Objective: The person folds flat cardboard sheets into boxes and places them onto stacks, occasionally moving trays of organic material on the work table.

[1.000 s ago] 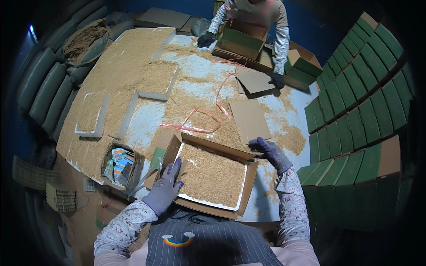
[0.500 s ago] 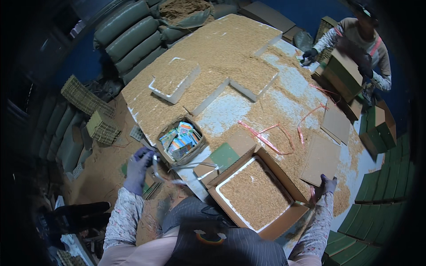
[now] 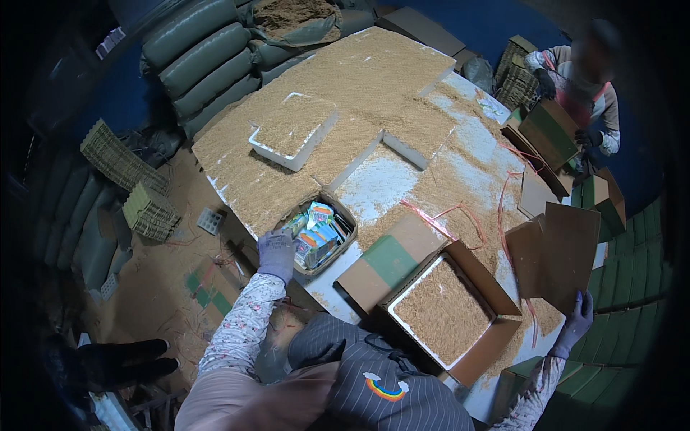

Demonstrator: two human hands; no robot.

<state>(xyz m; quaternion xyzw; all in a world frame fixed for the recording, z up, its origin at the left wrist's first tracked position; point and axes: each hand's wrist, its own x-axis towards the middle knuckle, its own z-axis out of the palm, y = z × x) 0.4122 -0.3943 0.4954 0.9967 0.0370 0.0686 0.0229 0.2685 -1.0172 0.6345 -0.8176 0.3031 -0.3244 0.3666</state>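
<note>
Cardboard sheets (image 3: 568, 251) — flat brown pieces, stacked loosely — stand tilted at the right edge of the table (image 3: 388, 179), just right of the open box. Right hand (image 3: 577, 321), in a purple glove, is at the lower edge of the front sheet with fingers closed over that edge, grasping it.

Table: large, pale top, mostly covered with a layer of tan sawdust-like fill (image 3: 374, 79); bare patch near the middle. Green sacks (image 3: 201, 57) are piled beyond its far left side, one of them open and full of the same fill.

Open box (image 3: 449, 312): brown cardboard with a white liner, flaps spread, filled level with fill, sitting at the near edge of the table directly in front of the person.

White tray (image 3: 293, 133): shallow, also filled, lying further up the table on the fill layer.

Small carton (image 3: 322, 233): at the near left edge of the table, holding colourful packets. Left hand (image 3: 277, 255), purple-gloved, rests on the carton's near left rim — fingers curled over the rim, gripping it.

Pink strings (image 3: 460, 212) lie loose on the table between the open box and the sheets.

Another person (image 3: 582, 93) stands at the far right, handling a brown and green box (image 3: 550, 129).
</note>
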